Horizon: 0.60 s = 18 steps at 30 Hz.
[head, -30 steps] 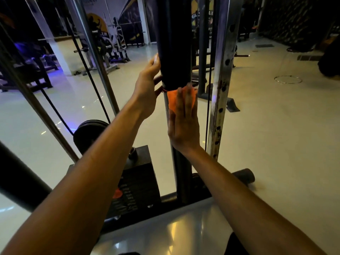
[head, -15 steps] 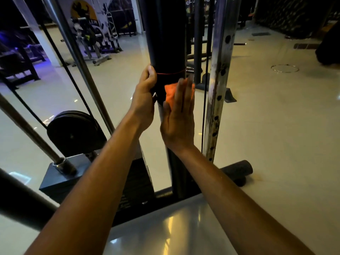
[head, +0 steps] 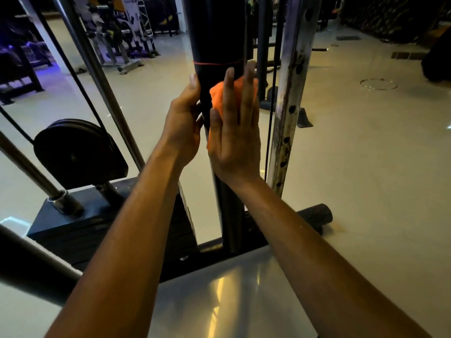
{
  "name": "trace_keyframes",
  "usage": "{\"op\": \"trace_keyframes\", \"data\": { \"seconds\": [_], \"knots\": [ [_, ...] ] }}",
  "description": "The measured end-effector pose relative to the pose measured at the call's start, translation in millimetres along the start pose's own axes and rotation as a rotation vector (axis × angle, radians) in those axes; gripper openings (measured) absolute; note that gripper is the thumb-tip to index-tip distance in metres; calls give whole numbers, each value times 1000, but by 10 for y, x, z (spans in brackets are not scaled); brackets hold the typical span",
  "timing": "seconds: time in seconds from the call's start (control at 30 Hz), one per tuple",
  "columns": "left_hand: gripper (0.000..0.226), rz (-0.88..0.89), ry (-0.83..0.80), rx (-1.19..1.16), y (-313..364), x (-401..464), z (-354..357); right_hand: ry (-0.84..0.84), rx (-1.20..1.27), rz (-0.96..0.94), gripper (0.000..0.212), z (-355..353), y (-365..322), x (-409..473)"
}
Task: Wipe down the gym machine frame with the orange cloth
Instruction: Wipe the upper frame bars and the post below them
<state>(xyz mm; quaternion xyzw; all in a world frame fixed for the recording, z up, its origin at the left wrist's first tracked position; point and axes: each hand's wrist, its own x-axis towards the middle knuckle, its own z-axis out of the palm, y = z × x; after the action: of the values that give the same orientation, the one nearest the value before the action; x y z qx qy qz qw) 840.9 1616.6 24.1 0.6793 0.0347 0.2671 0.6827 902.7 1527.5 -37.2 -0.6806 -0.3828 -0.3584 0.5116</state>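
Note:
A thick black upright post (head: 217,32) of the gym machine rises in the middle of the head view, ringed by a thin red band. My right hand (head: 233,132) presses the orange cloth (head: 217,96) flat against the post's front with straight fingers, below the band. My left hand (head: 183,123) holds the post's left side, with its thumb up along the edge and its fingers curled behind it. Most of the cloth is hidden under my right palm.
A worn chrome column with holes (head: 290,93) stands just right of the post, with a thin cable between them. A black pulley wheel (head: 73,152) and slanted steel bars lie at the left. A dark weight block (head: 80,223) sits below. Pale floor (head: 366,167) spreads to the right.
My right hand and the cloth have slid up the post, closer to the red band. My left hand's fingers have curled in round the post's left side.

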Motion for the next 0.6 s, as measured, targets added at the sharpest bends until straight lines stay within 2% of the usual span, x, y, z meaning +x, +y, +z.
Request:
{"op": "trace_keyframes", "data": {
  "seconds": [0.1, 0.2, 0.37, 0.43, 0.6],
  "knots": [
    [57, -15, 0, -21, -10, 7, -28, -106, -103, -37, 84, 92, 249, -541],
    [60, -27, 0, -59, 1, 6, -50, -199, -114, -14, 77, 100, 443, -921],
    [62, 2, -24, -39, -43, 24, -114, -25, 23, 73, 66, 67, 89, -179],
    [62, 16, -24, -33, -63, 41, -132, -4, 17, 44, 68, 105, 134, -249],
    [52, 39, -52, 11, -131, 34, -127, -203, -103, -55, 75, 143, 597, -1064]
  ]
}}
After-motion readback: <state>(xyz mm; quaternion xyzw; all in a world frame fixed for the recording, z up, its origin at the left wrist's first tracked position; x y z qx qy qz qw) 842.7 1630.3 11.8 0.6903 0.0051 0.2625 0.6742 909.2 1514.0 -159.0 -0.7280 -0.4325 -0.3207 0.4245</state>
